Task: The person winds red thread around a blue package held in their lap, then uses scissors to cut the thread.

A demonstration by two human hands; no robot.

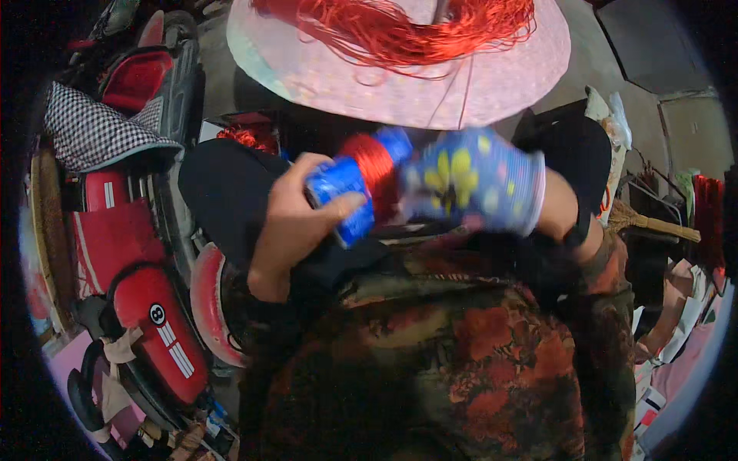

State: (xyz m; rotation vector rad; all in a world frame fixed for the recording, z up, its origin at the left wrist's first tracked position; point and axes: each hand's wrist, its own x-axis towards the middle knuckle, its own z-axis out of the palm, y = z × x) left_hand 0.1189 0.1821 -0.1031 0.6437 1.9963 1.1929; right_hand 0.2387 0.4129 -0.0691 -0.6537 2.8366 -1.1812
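Note:
My bare left hand (296, 219) is wrapped round one end of a blue can-like cylinder (338, 188), held tilted above my lap. Around the cylinder's middle sits a thick band of red cord (374, 165). Close to the cylinder's right side is my right hand (477, 180), in a blue glove with yellow flower prints. Motion smears its fingers, so their grip is unclear. Beyond both hands, a loose hank of red cord (423, 38) lies on a pale pink round top (346, 96). A thin strand drops across that top's near edge towards the glove.
A red and black motorbike or scooter (157, 330) stands at the left, with a checked cloth (108, 127) over part of it. More red cord (246, 138) lies in a box past my left knee. At the right are a straw broom (653, 223) and piled papers (684, 307).

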